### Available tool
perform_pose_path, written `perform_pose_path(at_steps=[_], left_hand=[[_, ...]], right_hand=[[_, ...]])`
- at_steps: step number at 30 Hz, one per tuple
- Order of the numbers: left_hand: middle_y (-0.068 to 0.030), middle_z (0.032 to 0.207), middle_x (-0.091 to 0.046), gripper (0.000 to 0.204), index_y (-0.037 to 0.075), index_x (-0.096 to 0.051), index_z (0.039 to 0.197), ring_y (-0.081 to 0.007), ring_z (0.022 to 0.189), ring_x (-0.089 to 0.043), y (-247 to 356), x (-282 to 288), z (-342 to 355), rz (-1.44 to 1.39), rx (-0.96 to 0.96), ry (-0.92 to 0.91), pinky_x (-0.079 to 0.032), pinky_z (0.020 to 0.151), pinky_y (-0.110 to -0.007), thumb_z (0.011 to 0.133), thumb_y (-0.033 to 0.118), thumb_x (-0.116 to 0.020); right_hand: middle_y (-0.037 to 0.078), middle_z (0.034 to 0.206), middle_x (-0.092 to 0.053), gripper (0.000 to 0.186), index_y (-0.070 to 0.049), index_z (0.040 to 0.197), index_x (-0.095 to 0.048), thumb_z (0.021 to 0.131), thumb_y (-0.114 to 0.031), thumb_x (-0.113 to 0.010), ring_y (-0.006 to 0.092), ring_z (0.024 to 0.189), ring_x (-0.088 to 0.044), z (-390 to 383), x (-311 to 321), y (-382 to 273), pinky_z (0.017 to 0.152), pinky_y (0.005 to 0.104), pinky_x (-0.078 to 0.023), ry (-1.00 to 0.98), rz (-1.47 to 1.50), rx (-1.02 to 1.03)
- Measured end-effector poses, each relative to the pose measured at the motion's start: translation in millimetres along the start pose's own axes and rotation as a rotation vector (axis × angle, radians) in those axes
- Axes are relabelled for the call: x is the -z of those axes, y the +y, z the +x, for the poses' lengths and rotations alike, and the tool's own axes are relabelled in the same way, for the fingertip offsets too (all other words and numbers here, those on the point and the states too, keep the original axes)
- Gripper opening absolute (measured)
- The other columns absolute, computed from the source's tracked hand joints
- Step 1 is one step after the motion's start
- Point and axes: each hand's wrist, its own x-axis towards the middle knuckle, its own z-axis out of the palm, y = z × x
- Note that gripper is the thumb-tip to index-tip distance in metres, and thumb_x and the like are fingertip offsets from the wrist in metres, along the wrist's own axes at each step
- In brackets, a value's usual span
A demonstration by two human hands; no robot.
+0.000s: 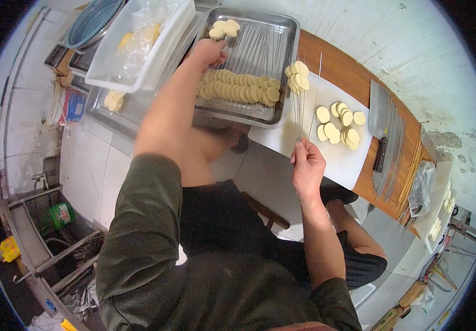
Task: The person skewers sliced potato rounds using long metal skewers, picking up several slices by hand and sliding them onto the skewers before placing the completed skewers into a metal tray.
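The bundle of loaded skewers [299, 118] stands up over the near edge of the white cutting board [334, 161], its thin metal rods gathered at the bottom and pale yellow round slices [298, 77] stacked near the top; which food they are, I cannot tell. The bundle should be light but top-heavy, with stiff, slim rods that may roll against one another, and slices likely moist, smooth and apt to split if squeezed. The bare lower ends look the best place to take hold, well clear of the food.

The right hand [308, 164] is closed there, thumb and fingers pinching the rods together with little gap. A lone bare skewer [316, 94] rises beside the bundle, its lower end near the same fingertips; whether it is pinched too is unclear.

The left hand [209, 53] reaches over the metal tray [295, 41], fingers curled just below a small cluster of slices [225, 28]; I cannot tell whether they grip a rod. Nearer the person, a long double row of slices [238, 87] lies across the tray on its skewers.

To the right, loose slices [340, 117] sit in small groups on the board. Beyond them are a cleaver [379, 105], a spread of bare metal skewers [393, 149] and some bamboo sticks [410, 179] on the wooden tabletop [326, 55].
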Motion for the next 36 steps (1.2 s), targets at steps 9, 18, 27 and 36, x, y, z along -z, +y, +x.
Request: perform_pose_path(at_steps=[9,18,27,36], left_hand=[[-0.0123,0.074,-0.065,0.032,-0.003,-0.063,0.083,-0.0200,0.058,-0.062,-16.1,1.4,13.4,0.063,0.171,0.082,-0.048,0.055,-0.035,0.088,0.028,-0.058],[-0.0209,0.094,-0.066,0.022,0.000,-0.068,0.087,-0.0339,0.094,-0.064,-11.3,-5.0,4.0,0.741,-0.155,0.353,-0.050,0.082,-0.039,0.075,0.015,-0.058],[-0.0236,0.096,-0.065,0.033,-0.004,-0.066,0.089,-0.0385,0.094,-0.061,-19.9,-6.2,17.7,0.741,-0.220,0.313,-0.048,0.086,-0.043,0.077,0.026,-0.061],[-0.0228,0.105,-0.064,0.029,-0.001,-0.065,0.098,-0.0348,0.102,-0.061,-11.3,-7.6,16.8,0.673,0.006,0.206,-0.050,0.086,-0.041,0.078,0.017,-0.057]], right_hand=[[-0.001,0.064,-0.051,0.019,0.007,0.097,-0.060,0.093,-0.011,-0.053,0.0047,0.058,-0.045,2.8,-0.5,-5.4,0.054,0.0194,-0.037,-0.020,-0.005,0.008],[0.000,0.065,-0.054,0.022,0.008,0.103,-0.060,0.092,-0.011,-0.054,0.0054,0.058,-0.046,15.1,-19.1,-16.3,0.053,0.0207,-0.038,-0.056,-0.035,0.004],[0.000,0.063,-0.053,0.022,0.005,0.092,-0.063,0.089,-0.015,-0.055,0.0064,0.056,-0.045,90.6,-114.7,-22.8,0.050,0.0221,-0.036,-0.062,-0.050,0.070],[0.003,0.066,-0.058,0.023,0.004,0.087,-0.064,0.086,-0.018,-0.057,0.0103,0.059,-0.051,131.1,-189.5,-1.9,0.057,0.0267,-0.042,0.030,-0.060,0.062]])
